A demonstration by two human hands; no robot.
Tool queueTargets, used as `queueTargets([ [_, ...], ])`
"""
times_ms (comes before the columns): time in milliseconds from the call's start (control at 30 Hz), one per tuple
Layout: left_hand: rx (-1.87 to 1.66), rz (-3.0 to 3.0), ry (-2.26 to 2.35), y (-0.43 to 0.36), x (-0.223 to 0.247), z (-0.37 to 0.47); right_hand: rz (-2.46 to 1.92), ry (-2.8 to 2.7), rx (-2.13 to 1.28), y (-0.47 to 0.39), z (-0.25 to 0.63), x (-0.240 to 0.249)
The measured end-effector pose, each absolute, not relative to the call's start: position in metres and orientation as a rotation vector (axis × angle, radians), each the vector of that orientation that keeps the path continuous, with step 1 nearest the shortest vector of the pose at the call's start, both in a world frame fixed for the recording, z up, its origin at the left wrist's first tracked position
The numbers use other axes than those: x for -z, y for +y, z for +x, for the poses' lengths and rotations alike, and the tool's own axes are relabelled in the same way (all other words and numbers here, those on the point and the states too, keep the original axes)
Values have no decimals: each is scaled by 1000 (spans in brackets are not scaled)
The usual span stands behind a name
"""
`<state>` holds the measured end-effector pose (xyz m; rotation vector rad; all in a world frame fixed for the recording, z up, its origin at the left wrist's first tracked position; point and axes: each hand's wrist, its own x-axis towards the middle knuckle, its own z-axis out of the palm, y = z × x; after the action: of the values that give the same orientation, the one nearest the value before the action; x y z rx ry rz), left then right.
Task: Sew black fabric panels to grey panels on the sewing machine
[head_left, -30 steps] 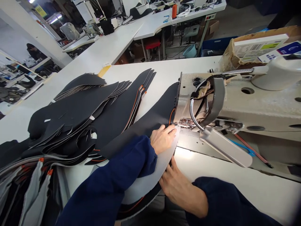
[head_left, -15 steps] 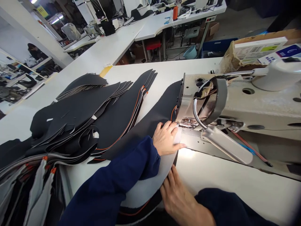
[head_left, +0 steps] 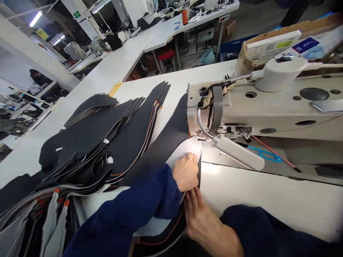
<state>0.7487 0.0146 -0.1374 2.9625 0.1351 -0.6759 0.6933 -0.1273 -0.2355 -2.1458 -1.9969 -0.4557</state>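
Note:
A dark fabric panel [head_left: 158, 150] with orange edging lies under the head of the sewing machine [head_left: 238, 98]. Part of it is folded over, so its pale grey backing [head_left: 182, 150] faces up near the presser foot [head_left: 200, 134]. On that backing, close to the right edge, my left hand [head_left: 185, 172] is closed with curled fingers, gripping the layers. Just below it, my right hand [head_left: 205, 219] pinches the panel's edge; its fingertips are partly hidden beneath the cloth. The panel's lower end, with an orange line, hangs toward me between my arms.
Stacked dark cut pieces [head_left: 88, 125] spread over the left of the white table [head_left: 235, 189]. Light-backed pieces [head_left: 53, 217] droop at the lower left. A grey lamp [head_left: 238, 152] juts out below the machine arm, near blue snips [head_left: 264, 153]. Behind the machine stands a cardboard box [head_left: 242, 59].
My left hand has drawn back from the presser foot toward me, its spread fingers now curled closed on the cloth. My right hand stays at the edge. The view has shifted.

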Motion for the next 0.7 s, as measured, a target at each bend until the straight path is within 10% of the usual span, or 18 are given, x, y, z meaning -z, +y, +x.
queueTargets([
  [700,645,3025,1,21,147,765,-2320,-2073,286,-107,726,212],
])
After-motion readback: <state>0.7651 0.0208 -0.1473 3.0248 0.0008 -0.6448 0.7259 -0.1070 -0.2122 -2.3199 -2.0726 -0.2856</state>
